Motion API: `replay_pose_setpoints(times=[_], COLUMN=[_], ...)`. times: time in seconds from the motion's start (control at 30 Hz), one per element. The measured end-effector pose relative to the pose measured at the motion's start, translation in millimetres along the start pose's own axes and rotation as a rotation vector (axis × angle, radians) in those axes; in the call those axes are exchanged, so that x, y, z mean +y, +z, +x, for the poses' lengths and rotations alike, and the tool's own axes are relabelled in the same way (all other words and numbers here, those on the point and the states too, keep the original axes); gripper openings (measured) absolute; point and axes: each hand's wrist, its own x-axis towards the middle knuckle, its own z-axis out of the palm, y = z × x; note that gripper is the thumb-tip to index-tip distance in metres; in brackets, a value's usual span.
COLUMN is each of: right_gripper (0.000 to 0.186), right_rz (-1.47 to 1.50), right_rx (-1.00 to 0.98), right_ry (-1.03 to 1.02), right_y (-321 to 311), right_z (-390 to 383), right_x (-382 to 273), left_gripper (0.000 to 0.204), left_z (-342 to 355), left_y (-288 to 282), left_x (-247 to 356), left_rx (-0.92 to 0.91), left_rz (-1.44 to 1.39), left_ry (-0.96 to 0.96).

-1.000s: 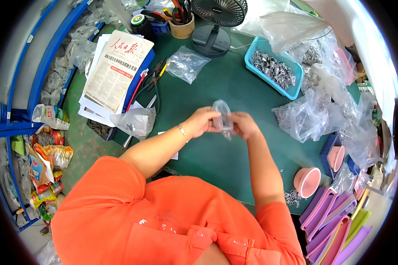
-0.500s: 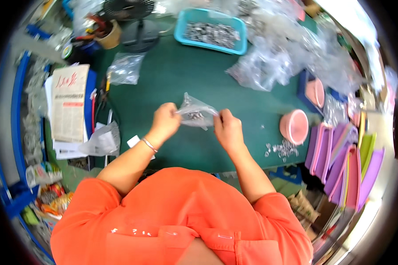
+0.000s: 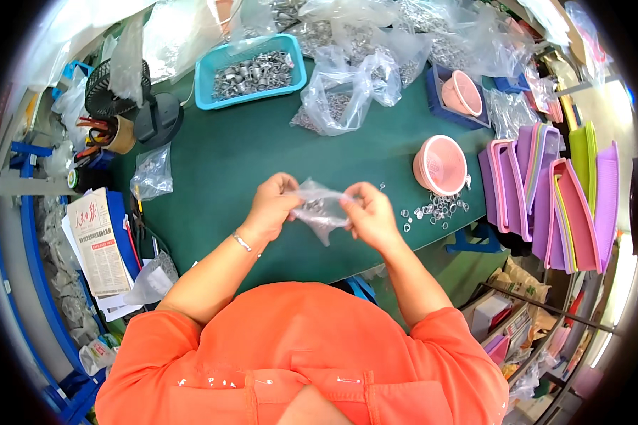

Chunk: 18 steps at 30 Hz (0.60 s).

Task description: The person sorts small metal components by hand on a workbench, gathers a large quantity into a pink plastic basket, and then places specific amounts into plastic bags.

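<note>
Between my two hands, above the green table (image 3: 220, 163), is a small clear plastic bag (image 3: 320, 212) with small grey metal parts inside. My left hand (image 3: 269, 211) pinches the bag's left side, and my right hand (image 3: 370, 214) pinches its right side between thumb and fingers. The bag's lower corner hangs down between them. To the right of my right hand, small metal rings (image 3: 432, 211) lie loose in front of a pink plastic basket (image 3: 439, 167).
At the back stands a turquoise tray (image 3: 255, 98) of metal parts, with filled clear bags (image 3: 337, 92) right of it. A black fan (image 3: 156, 120) and a newspaper (image 3: 99, 244) are on the left. Purple and pink bins (image 3: 507, 184) line the right edge.
The view has turned, so the table's things sit further left and lower. The bag has tilted, one corner now pointing down, and my hands have come slightly closer together, still holding it.
</note>
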Motion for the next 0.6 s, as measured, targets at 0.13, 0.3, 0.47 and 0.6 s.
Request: replay_pose_setpoints(times=[0.13,0.3,0.47,0.6], right_gripper=[0.013,0.013,0.043,0.06], right_rz=[0.301,0.596,0.728,0.302], right_rx=[0.28,0.406,0.272,0.448], right_ry=[-0.137,-0.226,-0.101,-0.032], right_y=[-38.7,-57.9,-59.8,-50.5], right_z=[33.1,116.2,160.4,125.6], right_x=[-12.9,6.5,21.0,40.5], left_gripper=[0.044,0.038,0.04,0.048], left_z=[11.7,21.0,22.6,18.4], left_y=[20.0,-39.0,-163.0,-203.7], left_x=[34.1,8.9,-31.7,8.2], left_rx=[0.02,0.485,1.077,1.452], left_rz=[0.026,0.023,-0.242,-0.293], left_ry=[0.195,0.086,0.042,-0.076])
